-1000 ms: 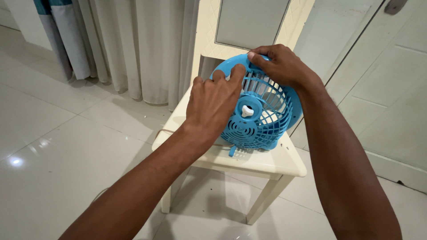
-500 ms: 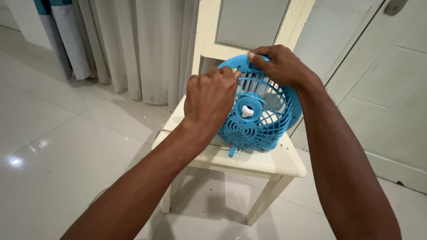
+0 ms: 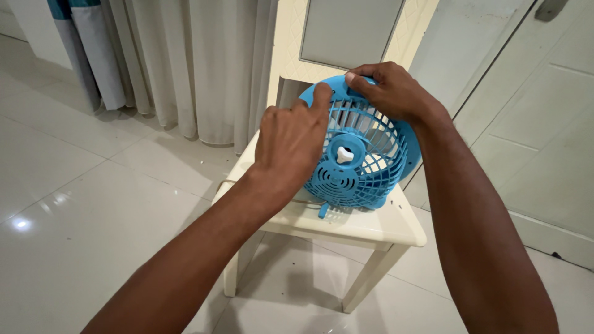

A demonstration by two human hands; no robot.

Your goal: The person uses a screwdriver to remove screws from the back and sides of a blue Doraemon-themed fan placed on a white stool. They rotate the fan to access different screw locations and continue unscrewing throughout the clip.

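A small blue plastic fan (image 3: 362, 164) with a grille and a white knob at its centre stands upright on the seat of a cream wooden chair (image 3: 371, 226). My left hand (image 3: 291, 139) lies against the fan's left rim, its forefinger pressing near the top of the grille. Over the top edge my right hand (image 3: 390, 93) is closed, gripping the rim with fingers curled around it.
The chair's tall back with a grey panel (image 3: 349, 31) rises behind the fan. White curtains (image 3: 185, 62) hang at the left, a white panelled door (image 3: 544, 124) stands at the right. Glossy white floor tiles (image 3: 80, 185) surround the chair.
My left hand has slid upward along the fan's left rim, its forefinger now near the top. The right hand and the fan have stayed in place.
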